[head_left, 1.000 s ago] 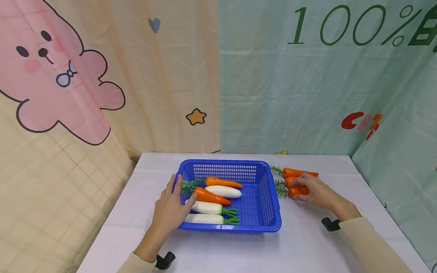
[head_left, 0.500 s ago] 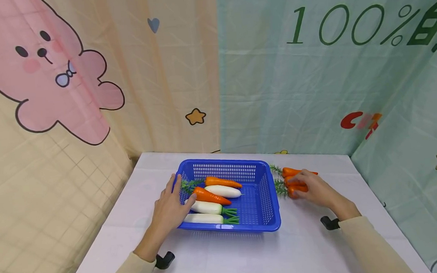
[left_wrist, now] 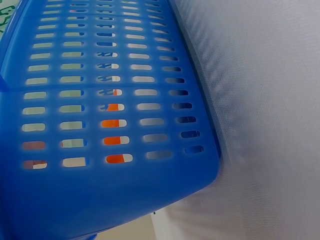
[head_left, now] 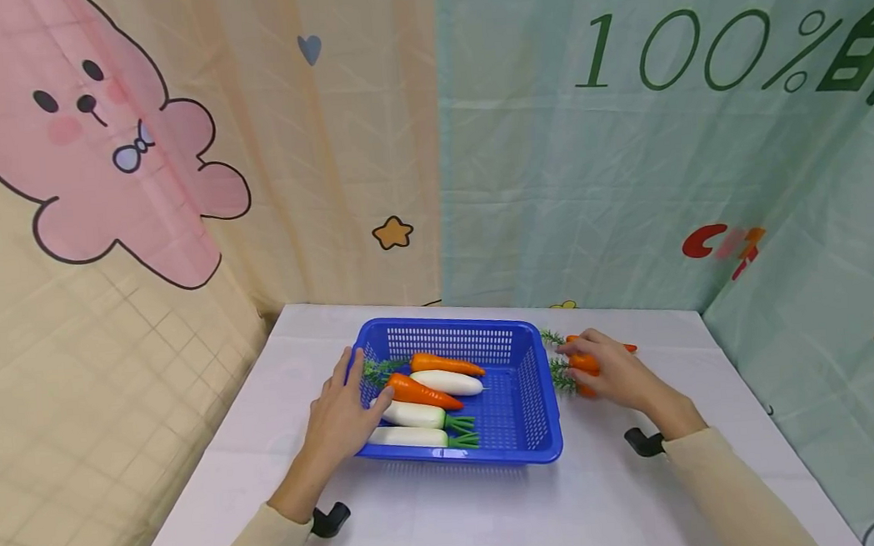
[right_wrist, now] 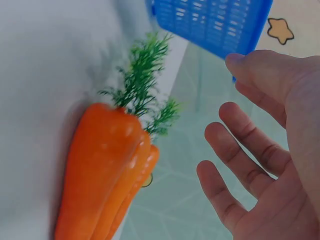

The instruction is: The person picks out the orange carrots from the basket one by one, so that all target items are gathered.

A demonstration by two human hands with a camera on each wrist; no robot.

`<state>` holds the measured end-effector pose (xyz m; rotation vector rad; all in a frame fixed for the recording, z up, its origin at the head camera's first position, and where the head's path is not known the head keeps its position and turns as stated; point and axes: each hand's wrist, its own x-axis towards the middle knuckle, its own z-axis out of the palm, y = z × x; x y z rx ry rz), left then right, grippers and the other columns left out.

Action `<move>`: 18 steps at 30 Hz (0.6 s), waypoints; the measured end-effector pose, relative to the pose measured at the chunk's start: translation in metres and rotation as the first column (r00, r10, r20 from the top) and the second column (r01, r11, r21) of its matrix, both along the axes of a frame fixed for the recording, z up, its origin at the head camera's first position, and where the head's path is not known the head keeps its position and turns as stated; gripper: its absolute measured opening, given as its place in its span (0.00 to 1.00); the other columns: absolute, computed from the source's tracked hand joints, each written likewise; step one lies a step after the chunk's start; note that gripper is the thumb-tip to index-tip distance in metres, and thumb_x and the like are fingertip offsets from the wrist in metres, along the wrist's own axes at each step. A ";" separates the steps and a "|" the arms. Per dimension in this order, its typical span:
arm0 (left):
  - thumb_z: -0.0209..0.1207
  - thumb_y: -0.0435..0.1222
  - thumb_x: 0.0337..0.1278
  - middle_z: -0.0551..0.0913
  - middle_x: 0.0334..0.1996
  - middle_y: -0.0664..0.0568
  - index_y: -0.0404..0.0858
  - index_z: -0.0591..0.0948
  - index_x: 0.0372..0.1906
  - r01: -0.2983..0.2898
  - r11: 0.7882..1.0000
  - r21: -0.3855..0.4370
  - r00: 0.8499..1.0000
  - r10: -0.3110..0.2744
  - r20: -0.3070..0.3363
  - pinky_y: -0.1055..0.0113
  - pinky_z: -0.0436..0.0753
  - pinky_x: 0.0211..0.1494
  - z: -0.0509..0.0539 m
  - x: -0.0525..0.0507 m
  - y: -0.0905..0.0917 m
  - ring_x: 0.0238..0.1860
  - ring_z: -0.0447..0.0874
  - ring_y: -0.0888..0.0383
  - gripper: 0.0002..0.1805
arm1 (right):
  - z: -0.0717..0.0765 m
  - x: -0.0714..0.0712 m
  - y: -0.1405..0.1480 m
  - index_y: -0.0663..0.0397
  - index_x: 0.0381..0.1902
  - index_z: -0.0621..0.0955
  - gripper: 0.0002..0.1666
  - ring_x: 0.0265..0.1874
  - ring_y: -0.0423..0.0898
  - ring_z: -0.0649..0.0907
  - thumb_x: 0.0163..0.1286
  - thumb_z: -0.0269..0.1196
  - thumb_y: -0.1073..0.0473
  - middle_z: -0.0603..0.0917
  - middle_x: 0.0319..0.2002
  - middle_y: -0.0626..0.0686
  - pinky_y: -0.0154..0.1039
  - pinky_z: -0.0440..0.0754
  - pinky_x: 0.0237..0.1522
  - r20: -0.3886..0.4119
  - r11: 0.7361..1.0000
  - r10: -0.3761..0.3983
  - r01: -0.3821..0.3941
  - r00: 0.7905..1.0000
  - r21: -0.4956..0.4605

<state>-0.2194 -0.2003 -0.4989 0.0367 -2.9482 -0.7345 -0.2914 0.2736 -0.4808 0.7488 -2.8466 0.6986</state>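
In the head view my left hand (head_left: 338, 423) rests at the left rim of a blue plastic basket (head_left: 539, 417), fingers extended along the rim and thumb reaching inside. The basket holds orange carrots (head_left: 425, 393) with green tops and white radishes (head_left: 447, 383), lying crosswise. Right of it, my right hand (head_left: 614, 372) hovers over three carrots (head_left: 584, 365) lying side by side on the table, partly hiding them. The right wrist view shows its fingers spread and apart from the carrots (right_wrist: 102, 160). Only the basket's slotted outer wall (left_wrist: 120, 185) shows in the left wrist view.
A white cloth covers the table (head_left: 452, 523). Printed curtains (head_left: 311, 172) hang behind it and at both sides. The basket stands between the two hands, its right wall close to the leafy tops (head_left: 559, 374) of the loose carrots.
My right hand has shifted left over the loose carrots, toward their leafy ends. The carrots, the basket and my left hand stay where they were.
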 end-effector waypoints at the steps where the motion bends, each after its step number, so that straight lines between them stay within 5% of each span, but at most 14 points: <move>1: 0.62 0.61 0.84 0.48 0.97 0.33 0.38 0.53 0.97 0.000 1.000 0.000 1.000 0.000 0.000 0.16 0.73 0.82 0.000 0.000 0.000 0.90 0.64 0.23 0.55 | 0.002 0.001 -0.003 0.55 0.69 0.90 0.21 0.58 0.63 0.89 0.81 0.76 0.63 0.88 0.58 0.61 0.67 0.93 0.66 -0.001 1.000 0.003 -0.003 1.000 -0.007; 10: 0.62 0.61 0.85 0.49 0.97 0.33 0.38 0.53 0.97 0.003 1.000 0.003 1.000 -0.003 -0.001 0.15 0.72 0.82 0.000 -0.001 -0.001 0.90 0.64 0.22 0.55 | 0.020 0.005 -0.027 0.52 0.69 0.90 0.22 0.58 0.57 0.90 0.80 0.78 0.61 0.89 0.58 0.56 0.62 0.95 0.63 -0.086 0.998 0.055 -0.053 0.995 0.022; 18: 0.62 0.61 0.85 0.48 0.98 0.33 0.38 0.52 0.97 0.004 1.000 0.003 1.000 -0.005 0.004 0.15 0.71 0.83 0.001 0.000 -0.001 0.91 0.63 0.23 0.55 | 0.031 0.009 -0.049 0.50 0.72 0.89 0.24 0.64 0.59 0.90 0.82 0.77 0.55 0.89 0.63 0.58 0.60 0.96 0.63 -0.047 0.997 0.068 -0.066 0.997 0.049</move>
